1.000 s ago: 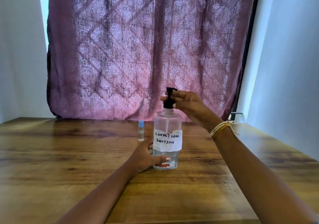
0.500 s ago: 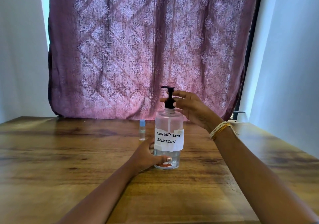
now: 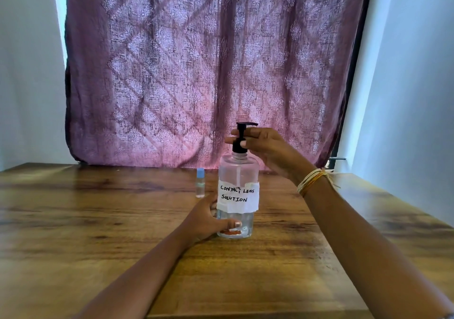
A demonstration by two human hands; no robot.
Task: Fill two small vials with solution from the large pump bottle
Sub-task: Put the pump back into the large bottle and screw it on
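A clear pump bottle with a white label reading "CONTACT LENS SOLUTION" stands upright on the wooden table. My left hand wraps around its lower body. My right hand pinches the collar of the black pump head, whose spout points right. One small clear vial with a light blue cap stands upright just behind and left of the bottle, apart from it. A second vial is not in view.
A purple patterned curtain hangs behind the table's far edge. White walls stand on both sides. Thread bracelets circle my right wrist.
The pump head has turned under my right fingers: its spout pointed left half a second ago and now points right. My left hand stays on the bottle's base.
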